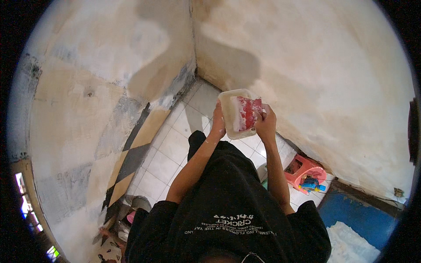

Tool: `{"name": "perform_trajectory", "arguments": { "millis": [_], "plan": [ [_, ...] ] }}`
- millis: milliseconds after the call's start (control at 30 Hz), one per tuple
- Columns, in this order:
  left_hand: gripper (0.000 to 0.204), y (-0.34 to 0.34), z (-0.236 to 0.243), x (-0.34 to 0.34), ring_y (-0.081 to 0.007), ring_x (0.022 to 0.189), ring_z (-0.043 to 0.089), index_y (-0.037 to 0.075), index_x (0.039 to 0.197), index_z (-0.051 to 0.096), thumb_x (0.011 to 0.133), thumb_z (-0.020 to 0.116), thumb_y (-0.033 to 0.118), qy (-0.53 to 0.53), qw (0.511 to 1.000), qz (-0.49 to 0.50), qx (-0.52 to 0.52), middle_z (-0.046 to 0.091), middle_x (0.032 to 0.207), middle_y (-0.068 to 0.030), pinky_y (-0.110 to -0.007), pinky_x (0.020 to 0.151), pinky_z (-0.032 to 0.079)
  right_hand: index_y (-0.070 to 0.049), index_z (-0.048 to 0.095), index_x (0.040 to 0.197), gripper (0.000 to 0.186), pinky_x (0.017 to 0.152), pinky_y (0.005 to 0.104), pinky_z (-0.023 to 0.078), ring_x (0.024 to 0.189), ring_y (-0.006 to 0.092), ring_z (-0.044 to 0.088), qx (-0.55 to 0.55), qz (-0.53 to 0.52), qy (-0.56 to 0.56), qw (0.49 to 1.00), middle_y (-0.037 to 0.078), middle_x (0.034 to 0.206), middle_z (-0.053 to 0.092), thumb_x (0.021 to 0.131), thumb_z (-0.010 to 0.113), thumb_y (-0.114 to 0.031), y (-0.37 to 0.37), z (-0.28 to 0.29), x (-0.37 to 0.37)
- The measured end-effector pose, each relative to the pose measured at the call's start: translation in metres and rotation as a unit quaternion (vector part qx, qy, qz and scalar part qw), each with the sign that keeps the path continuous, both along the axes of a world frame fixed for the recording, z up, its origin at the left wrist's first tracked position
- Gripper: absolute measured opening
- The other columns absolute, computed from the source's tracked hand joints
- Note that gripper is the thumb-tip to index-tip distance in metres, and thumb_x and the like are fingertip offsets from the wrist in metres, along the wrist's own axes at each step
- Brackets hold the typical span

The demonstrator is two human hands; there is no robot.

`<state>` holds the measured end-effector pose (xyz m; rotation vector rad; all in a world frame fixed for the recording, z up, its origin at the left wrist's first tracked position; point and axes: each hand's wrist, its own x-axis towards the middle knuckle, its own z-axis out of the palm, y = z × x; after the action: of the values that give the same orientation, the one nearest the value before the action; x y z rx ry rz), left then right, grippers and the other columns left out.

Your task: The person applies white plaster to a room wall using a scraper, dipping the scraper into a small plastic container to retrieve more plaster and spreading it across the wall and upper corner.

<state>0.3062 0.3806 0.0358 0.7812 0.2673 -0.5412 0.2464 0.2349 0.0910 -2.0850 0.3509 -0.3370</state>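
Note:
In front of my body, my left hand (218, 122) is closed around the left side of a cream, rectangular plastic tub (227, 106). A red, flat putty spreader (251, 115) lies across the tub's opening, smeared with white paste that is thickest along its left edge. My right hand (266, 123) pinches the spreader by its right side, close to the tub's rim. Whether the spreader touches the inside of the tub I cannot tell.
Two patchy, plastered walls (324, 65) meet in a corner ahead. White tiles (164, 153) cover the floor. To the right stand a pink plastic stool (302, 167) with a blue-and-yellow object (311, 184) and a blue surface (367, 218) bearing white material (351, 243). A bucket (141, 203) stands lower left.

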Motion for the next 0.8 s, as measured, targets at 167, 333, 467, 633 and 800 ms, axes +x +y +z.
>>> {"name": "perform_trajectory", "arguments": {
  "millis": [167, 333, 467, 633, 800],
  "plan": [
    [0.054, 0.012, 0.006, 0.038, -0.0190, 0.100, 0.051, 0.006, 0.120, 0.040, 0.090, 0.026, 0.048, 0.004, 0.999, -0.021, -0.040, 0.052, 0.109, -0.0095, -0.032, 0.085, 0.043, 0.002, 0.046, 0.101, 0.020, 0.045, 0.0271, 0.050, 0.055, 0.0133, 0.057, 0.239, -0.056, 0.067, 0.967, 0.010, 0.072, 0.059, 0.083, 0.049, -0.004, 0.009, 0.021, 0.019],
    [0.058, 0.026, 0.036, 0.081, -0.0205, 0.100, 0.051, 0.005, 0.121, 0.039, 0.088, 0.027, 0.051, -0.038, 0.996, -0.078, -0.037, 0.051, 0.111, -0.0106, -0.033, 0.086, 0.043, 0.003, 0.044, 0.108, 0.028, 0.054, 0.0284, 0.052, 0.072, 0.0174, 0.061, 0.393, -0.043, 0.001, 0.919, 0.011, 0.089, 0.060, 0.085, 0.050, -0.010, 0.025, 0.032, 0.041],
    [0.062, 0.043, 0.057, 0.113, -0.0217, 0.100, 0.052, 0.004, 0.122, 0.038, 0.087, 0.028, 0.054, -0.082, 0.990, -0.114, -0.016, 0.050, 0.113, -0.0115, -0.034, 0.087, 0.042, 0.003, 0.046, 0.108, 0.029, 0.054, 0.0291, 0.052, 0.073, 0.0174, 0.060, 0.468, -0.065, -0.015, 0.881, 0.011, 0.091, 0.059, 0.083, 0.053, -0.011, 0.047, 0.043, 0.059],
    [0.066, 0.061, 0.060, 0.142, -0.0224, 0.101, 0.051, 0.004, 0.123, 0.037, 0.085, 0.031, 0.057, -0.072, 0.989, -0.126, -0.032, 0.049, 0.115, -0.0121, -0.035, 0.087, 0.042, 0.005, 0.050, 0.101, 0.025, 0.053, 0.0314, 0.049, 0.067, 0.0195, 0.059, 0.532, -0.042, -0.032, 0.845, 0.011, 0.084, 0.059, 0.080, 0.054, -0.008, 0.071, 0.048, 0.076],
    [0.068, 0.075, 0.074, 0.160, -0.0236, 0.104, 0.049, 0.004, 0.124, 0.036, 0.083, 0.033, 0.059, -0.049, 0.991, -0.117, -0.039, 0.047, 0.118, -0.0122, -0.037, 0.089, 0.040, 0.004, 0.050, 0.098, 0.023, 0.049, 0.0314, 0.049, 0.063, 0.0211, 0.059, 0.564, -0.058, -0.068, 0.821, 0.011, 0.080, 0.059, 0.077, 0.055, -0.006, 0.104, 0.061, 0.096]
  ]
}}
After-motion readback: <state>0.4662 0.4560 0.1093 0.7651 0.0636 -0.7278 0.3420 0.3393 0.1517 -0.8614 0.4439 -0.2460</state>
